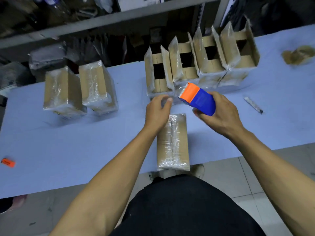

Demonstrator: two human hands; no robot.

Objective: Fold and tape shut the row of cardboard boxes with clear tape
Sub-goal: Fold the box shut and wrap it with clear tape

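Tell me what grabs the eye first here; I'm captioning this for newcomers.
The blue and orange tape dispenser in the right hand, above the table's middle. Behind it stands a row of four open boxes. A taped box lies at the near edge, under the left hand.

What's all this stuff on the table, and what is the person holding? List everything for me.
Open boxes: four, brown cardboard with flaps up, in a row at the far side.
Taped boxes: two, brown under clear tape, far left.
Near box: one, brown, taped, at the near edge between the arms.
Tape dispenser: one, blue and orange, in the right hand.
Knife: one, silver, right of the hands.
Orange item: one, near left.
Brown wad: one, far right.
Table: one, light blue.
Left hand: fingers curled over the near box's far end.
Right hand: holds the dispenser.
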